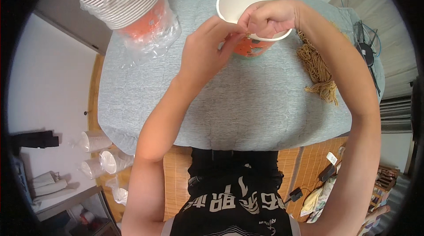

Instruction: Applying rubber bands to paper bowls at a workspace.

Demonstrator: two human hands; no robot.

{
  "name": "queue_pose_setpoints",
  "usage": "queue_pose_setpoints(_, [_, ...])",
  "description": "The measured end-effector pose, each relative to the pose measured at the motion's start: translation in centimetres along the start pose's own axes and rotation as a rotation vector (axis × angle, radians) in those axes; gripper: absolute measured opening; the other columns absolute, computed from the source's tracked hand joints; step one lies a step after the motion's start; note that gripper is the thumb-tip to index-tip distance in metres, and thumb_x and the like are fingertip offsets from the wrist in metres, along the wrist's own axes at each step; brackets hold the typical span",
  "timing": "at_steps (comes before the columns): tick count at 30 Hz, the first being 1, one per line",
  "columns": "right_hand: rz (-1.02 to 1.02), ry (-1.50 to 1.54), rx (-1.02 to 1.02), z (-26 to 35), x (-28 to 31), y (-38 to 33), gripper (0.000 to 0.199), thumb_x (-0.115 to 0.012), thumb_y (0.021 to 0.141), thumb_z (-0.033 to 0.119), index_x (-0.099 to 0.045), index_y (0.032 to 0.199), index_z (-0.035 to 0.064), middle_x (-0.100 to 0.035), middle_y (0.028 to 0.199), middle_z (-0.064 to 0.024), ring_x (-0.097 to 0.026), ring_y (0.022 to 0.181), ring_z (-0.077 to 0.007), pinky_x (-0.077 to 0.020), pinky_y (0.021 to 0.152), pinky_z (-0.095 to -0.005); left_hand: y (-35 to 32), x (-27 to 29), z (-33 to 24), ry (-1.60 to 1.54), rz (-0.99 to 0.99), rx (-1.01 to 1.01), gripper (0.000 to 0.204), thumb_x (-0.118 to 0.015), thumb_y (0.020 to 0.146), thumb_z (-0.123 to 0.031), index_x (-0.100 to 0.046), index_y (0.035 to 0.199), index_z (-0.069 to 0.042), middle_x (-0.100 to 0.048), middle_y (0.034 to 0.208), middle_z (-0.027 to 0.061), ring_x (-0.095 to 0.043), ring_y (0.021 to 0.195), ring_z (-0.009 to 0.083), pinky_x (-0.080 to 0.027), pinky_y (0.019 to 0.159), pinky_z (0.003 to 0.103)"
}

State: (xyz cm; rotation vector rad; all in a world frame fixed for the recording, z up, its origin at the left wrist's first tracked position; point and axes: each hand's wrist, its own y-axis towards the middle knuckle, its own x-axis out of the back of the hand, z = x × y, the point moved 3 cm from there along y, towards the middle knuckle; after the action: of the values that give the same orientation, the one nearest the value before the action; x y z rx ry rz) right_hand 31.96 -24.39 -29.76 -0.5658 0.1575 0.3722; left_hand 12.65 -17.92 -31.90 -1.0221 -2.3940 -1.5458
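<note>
Smooth paper bucket point(236, 5) — rough yarn point(316, 66)

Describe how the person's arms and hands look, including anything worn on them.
The left hand and right hand are gloveless, with no watch or bracelet visible. No sleeve covers the forearms. The black fabric top has pale lettering and grey edging.

Black sleeveless top point(205, 222), pale block lettering point(216, 204) across the chest, grey-white armhole edging point(167, 227), bare arms point(161, 134), bare fingers point(221, 27)

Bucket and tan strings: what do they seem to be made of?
Bucket: probably coated paper, perhaps plastic; smooth white inside, printed orange outside, with a rounded rim. Strings: likely cotton or similar yarn, matt and loosely tangled; the exact fibre can't be told.
</note>
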Motion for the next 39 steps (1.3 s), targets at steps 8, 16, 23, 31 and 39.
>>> queue_pose_setpoints(8, [-0.101, -0.025, 0.016, -0.4, 0.7, 0.0, 0.014, -0.054, 0.085, 0.004, -0.062, 0.096, 0.0007, -0.045, 0.067, 0.0077, -0.035, 0.051, -0.0001, -0.0293, 0.045, -0.0181, 0.5, 0.7, -0.2, 0.067, 0.002, -0.091, 0.024, -0.08, 0.08, -0.007, -0.076, 0.102, -0.013, -0.065, 0.082, 0.0044, -0.065, 0.067, 0.0187, -0.052, 0.057, 0.031])
queue_pose_setpoints(16, [-0.24, -0.287, 0.115, 1.4, -1.9, -1.2, 0.028, -0.063, 0.091, 0.015, -0.067, 0.114, -0.0008, -0.054, 0.073, 0.004, -0.043, 0.059, -0.0029, -0.0331, 0.05, -0.0194, 0.6, 1.2, 0.5, 0.057, -0.095, -0.066, 0.018, -0.081, 0.08, -0.007, -0.079, 0.096, -0.012, -0.065, 0.08, 0.0036, -0.061, 0.067, 0.0167, -0.049, 0.056, 0.031])
queue_pose_setpoints(23, [-0.909, -1.146, 0.548, -1.5, -8.7, -1.4, 0.024, -0.067, 0.093, 0.035, -0.079, 0.102, 0.0158, -0.074, 0.079, -0.0084, -0.069, 0.065, -0.023, -0.0549, 0.063, -0.0383, 1.0, 2.6, 2.7, -0.165, -0.072, 0.211, 0.009, -0.077, 0.088, -0.011, -0.078, 0.095, -0.005, -0.065, 0.082, 0.0, -0.051, 0.07, 0.0074, -0.039, 0.06, 0.023])
queue_pose_setpoints(31, [-1.127, -1.268, 0.416, -2.0, -9.3, -1.9, 0.02, -0.069, 0.089, 0.033, -0.079, 0.094, 0.0167, -0.073, 0.077, -0.0093, -0.07, 0.071, -0.0299, -0.0554, 0.063, -0.0401, 1.0, 2.0, 3.1, -0.313, -0.105, 0.225, 0.01, -0.077, 0.088, -0.013, -0.078, 0.094, -0.004, -0.062, 0.082, -0.0011, -0.047, 0.07, 0.0061, -0.035, 0.059, 0.023])
queue_pose_setpoints(39, [-1.315, -0.975, 0.886, -2.0, -10.6, -0.2, 0.019, -0.072, 0.088, 0.03, -0.078, 0.094, 0.0133, -0.074, 0.081, -0.0081, -0.073, 0.077, -0.0264, -0.0562, 0.066, -0.0371, 1.0, 2.4, 1.7, -0.433, -0.061, 0.264, 0.018, -0.068, 0.097, -0.019, -0.075, 0.105, -0.004, -0.059, 0.082, -0.0031, -0.044, 0.07, 0.005, -0.035, 0.06, 0.022])
